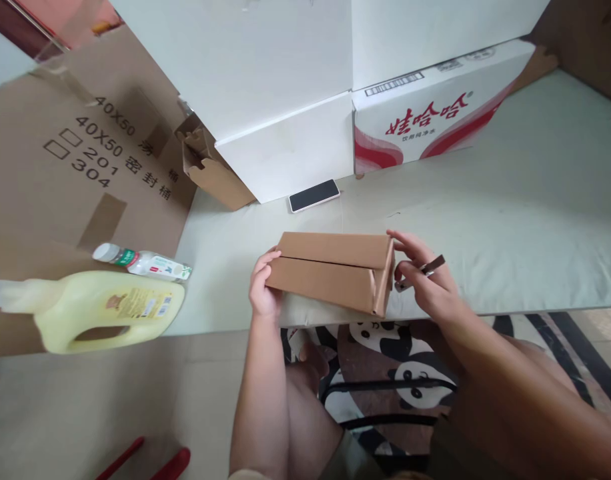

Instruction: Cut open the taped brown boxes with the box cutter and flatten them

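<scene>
A closed brown cardboard box (330, 270) is tilted near the front edge of the pale table, with a seam running along its upper side. My left hand (265, 283) grips its left end, fingers wrapped round the corner. At the right end, my right hand (428, 277) has its forefinger against the box's upper corner. A small dark and metallic tool (433, 265), perhaps a cutter, is held between the curled fingers of that hand. Part of the tool is hidden by the fingers.
Beyond the box lies a phone (314, 196) on the table (525, 220). White cartons (295, 150) and a red-and-white carton (430, 123) stand behind. At left are a yellow jug (135, 303), a small bottle (153, 264), an open brown box (218, 175) and a large carton (45, 220).
</scene>
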`<state>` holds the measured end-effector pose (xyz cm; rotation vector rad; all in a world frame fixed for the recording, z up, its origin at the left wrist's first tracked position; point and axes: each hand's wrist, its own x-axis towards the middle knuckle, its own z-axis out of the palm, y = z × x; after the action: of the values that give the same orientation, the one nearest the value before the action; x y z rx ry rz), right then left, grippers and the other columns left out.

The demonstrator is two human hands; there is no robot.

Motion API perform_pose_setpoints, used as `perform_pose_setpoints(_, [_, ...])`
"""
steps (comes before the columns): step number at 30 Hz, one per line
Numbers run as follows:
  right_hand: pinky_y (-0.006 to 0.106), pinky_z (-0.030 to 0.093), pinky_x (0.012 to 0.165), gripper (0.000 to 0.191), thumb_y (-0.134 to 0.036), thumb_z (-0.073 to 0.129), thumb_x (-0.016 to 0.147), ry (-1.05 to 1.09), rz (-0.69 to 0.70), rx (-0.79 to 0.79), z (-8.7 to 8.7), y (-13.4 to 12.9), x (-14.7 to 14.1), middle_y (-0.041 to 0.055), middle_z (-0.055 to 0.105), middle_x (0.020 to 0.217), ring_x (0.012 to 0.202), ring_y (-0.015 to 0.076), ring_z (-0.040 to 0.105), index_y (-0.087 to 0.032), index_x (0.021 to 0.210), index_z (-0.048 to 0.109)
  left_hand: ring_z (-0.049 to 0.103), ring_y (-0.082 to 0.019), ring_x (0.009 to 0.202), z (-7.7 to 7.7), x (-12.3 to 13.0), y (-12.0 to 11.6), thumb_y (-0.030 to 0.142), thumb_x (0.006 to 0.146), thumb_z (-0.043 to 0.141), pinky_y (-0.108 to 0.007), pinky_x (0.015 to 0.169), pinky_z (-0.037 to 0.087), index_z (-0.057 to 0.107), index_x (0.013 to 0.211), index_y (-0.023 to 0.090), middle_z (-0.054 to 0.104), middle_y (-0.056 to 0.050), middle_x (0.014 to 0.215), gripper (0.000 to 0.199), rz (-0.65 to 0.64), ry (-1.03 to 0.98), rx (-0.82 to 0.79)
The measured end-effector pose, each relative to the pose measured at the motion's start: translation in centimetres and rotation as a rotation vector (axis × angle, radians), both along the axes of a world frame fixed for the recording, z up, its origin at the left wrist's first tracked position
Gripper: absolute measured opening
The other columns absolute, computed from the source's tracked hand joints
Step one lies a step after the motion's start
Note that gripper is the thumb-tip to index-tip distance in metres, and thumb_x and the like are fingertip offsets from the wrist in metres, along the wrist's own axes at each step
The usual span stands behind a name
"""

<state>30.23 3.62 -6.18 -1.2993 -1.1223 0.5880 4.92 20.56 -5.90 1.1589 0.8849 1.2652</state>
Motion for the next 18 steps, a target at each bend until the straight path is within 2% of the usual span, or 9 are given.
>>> perform_pose_setpoints(3, [0.051, 0.049, 0.101, 0.037, -0.041, 0.051, 0.099, 0.015, -0.061, 0.001, -0.5, 0.5, 0.2, 0.0046, 0.057, 0.143, 0.129, 0.0289, 0.056, -0.041, 0.135, 0.059, 0.063, -0.027, 0.106, 0.2, -0.3, 0.4, 0.038, 0.070, 0.062, -0.036, 0.090, 0.048, 0.075, 0.088, 0.023, 0.072, -0.006, 0.106, 0.027, 0.044, -0.058, -0.087])
perform_pose_setpoints(5, [0.055, 0.044, 0.107, 0.036, -0.046, 0.053, 0.098, 0.013, -0.102, -0.047, -0.9, 0.8, 0.3, 0.0064, 0.060, 0.139, 0.129, 0.0304, 0.055, -0.037, 0.132, 0.062, 0.063, -0.025, 0.098, 0.2, -0.6, 0.7, 0.037, 0.070, 0.062, -0.034, 0.083, 0.049, 0.074, 0.089, 0.023, 0.072, -0.005, 0.102, 0.026, 0.081, -0.086, -0.109])
perform_pose_setpoints(9, [0.054, 0.048, 0.103, 0.041, -0.052, 0.054, 0.095, 0.118, -0.070, -0.121, -1.3, 1.4, 0.2, 0.0096, 0.063, 0.131, 0.120, 0.0301, 0.060, -0.030, 0.129, 0.062, 0.062, -0.023, 0.097, -0.1, -1.0, 1.1, 0.036, 0.070, 0.061, -0.031, 0.081, 0.047, 0.072, 0.087, 0.022, 0.070, -0.004, 0.099, 0.024, 0.149, -0.102, -0.078])
perform_pose_setpoints(13, [0.051, 0.052, 0.097, 0.044, -0.056, 0.055, 0.094, 0.236, 0.032, -0.153, -1.2, 1.5, -0.5, 0.0097, 0.068, 0.122, 0.113, 0.0289, 0.063, -0.028, 0.128, 0.060, 0.062, -0.022, 0.097, -0.2, -1.1, 1.0, 0.038, 0.073, 0.060, -0.031, 0.083, 0.046, 0.070, 0.089, 0.023, 0.069, -0.003, 0.100, 0.024, 0.107, -0.090, -0.076])
perform_pose_setpoints(18, [0.045, 0.054, 0.093, 0.045, -0.055, 0.054, 0.095, 0.206, 0.058, -0.145, -1.1, 1.4, -1.3, 0.0073, 0.070, 0.119, 0.108, 0.0264, 0.065, -0.028, 0.131, 0.056, 0.063, -0.021, 0.095, -0.1, -1.0, 0.8, 0.037, 0.073, 0.062, -0.030, 0.081, 0.048, 0.072, 0.089, 0.023, 0.070, -0.004, 0.100, 0.024, 0.072, -0.104, -0.096])
